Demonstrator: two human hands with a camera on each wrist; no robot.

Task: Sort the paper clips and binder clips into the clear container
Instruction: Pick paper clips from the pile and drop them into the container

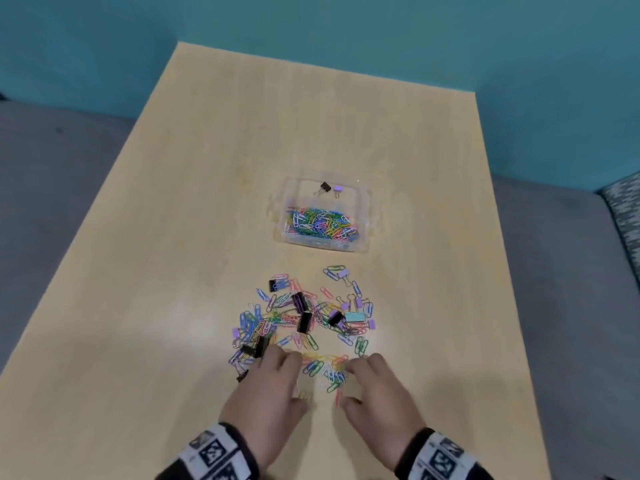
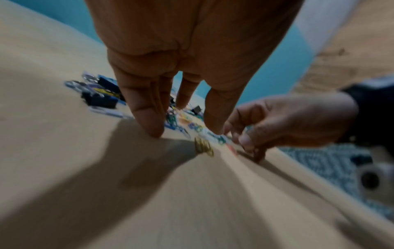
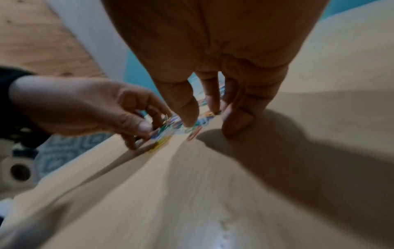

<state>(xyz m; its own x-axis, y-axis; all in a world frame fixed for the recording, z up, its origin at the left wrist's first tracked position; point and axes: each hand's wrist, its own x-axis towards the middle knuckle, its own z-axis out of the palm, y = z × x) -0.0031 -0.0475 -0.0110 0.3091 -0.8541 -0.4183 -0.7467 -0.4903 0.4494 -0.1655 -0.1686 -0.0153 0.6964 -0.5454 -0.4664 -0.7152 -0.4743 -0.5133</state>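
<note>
A clear container (image 1: 373,216) stands mid-table. Its near compartment holds coloured paper clips (image 1: 320,221); its far one holds a black binder clip (image 1: 325,187) and a purple binder clip (image 1: 337,189). A loose pile of paper clips and binder clips (image 1: 301,320) lies nearer me. At the pile's near edge, my left hand (image 1: 298,381) (image 2: 184,131) and right hand (image 1: 346,386) (image 3: 211,124) face each other, fingertips down on the table either side of a small cluster of paper clips (image 1: 325,370). A yellow clip (image 2: 203,148) lies by my left thumb. Neither hand visibly holds anything.
The wooden table (image 1: 207,168) has bare room on all sides of the pile and the container. Its near edge lies just behind my wrists. A teal wall runs behind it, with grey floor on both sides and a patterned seat (image 1: 623,216) at the far right.
</note>
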